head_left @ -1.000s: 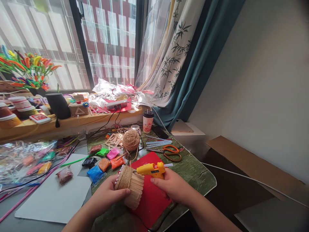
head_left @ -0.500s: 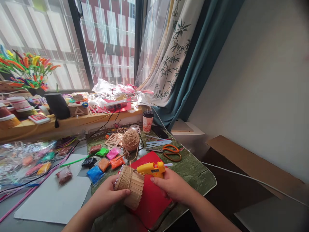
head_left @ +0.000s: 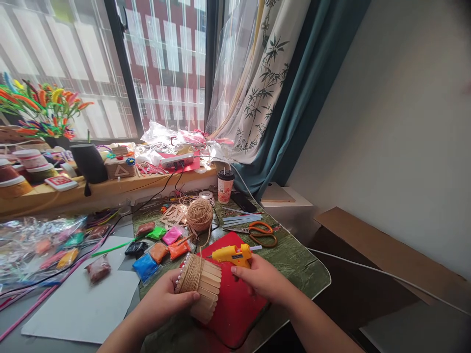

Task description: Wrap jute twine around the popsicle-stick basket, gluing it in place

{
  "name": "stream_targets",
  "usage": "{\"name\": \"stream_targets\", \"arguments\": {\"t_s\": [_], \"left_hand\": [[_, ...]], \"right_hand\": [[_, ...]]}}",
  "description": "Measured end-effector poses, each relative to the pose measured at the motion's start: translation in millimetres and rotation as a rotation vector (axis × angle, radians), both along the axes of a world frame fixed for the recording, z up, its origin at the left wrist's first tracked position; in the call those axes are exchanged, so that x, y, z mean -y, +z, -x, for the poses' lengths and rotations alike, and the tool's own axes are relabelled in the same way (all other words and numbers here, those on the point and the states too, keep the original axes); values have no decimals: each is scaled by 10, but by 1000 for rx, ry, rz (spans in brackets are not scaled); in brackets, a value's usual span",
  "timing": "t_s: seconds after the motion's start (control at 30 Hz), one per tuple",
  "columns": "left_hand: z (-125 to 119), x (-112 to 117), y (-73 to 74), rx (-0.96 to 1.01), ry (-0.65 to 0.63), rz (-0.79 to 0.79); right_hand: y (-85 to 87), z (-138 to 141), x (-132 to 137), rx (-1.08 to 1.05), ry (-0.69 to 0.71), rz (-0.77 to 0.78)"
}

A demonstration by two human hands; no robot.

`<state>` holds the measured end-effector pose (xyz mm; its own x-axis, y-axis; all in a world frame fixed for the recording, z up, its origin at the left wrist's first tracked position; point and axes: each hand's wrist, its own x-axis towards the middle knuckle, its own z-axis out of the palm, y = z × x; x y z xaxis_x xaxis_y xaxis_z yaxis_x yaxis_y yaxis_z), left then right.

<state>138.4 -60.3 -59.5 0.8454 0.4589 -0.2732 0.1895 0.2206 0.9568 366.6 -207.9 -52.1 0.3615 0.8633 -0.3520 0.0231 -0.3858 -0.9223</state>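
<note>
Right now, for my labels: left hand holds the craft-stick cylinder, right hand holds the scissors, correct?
Only the tool is wrong: in the head view, the right hand holds a yellow glue gun; the left hand holds the craft-stick cylinder.

No text is readable, the dark label (head_left: 237,257) on the glue gun (head_left: 223,253) included.

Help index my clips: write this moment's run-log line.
Left hand: holds twine-wrapped stick cup | Right hand: holds yellow glue gun | Red sheet: on table
</note>
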Motion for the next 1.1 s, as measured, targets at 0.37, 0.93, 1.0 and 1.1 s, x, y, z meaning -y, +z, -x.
{"name": "stream_targets", "arguments": {"t_s": [0.37,0.93,1.0,1.1], "left_hand": [[-5,-14,20,44,44,-71],[10,39,16,-32,-16,-96],[10,44,23,-11,-37,-89],[-4,39,35,36,-40,-46]], "right_hand": [[-480,-694,-392,279,-152,-1],[78,210,-796,40,141,-166],[99,231,-856,-63,112,-191],[86,256,-884,-216,7,-291]]}}
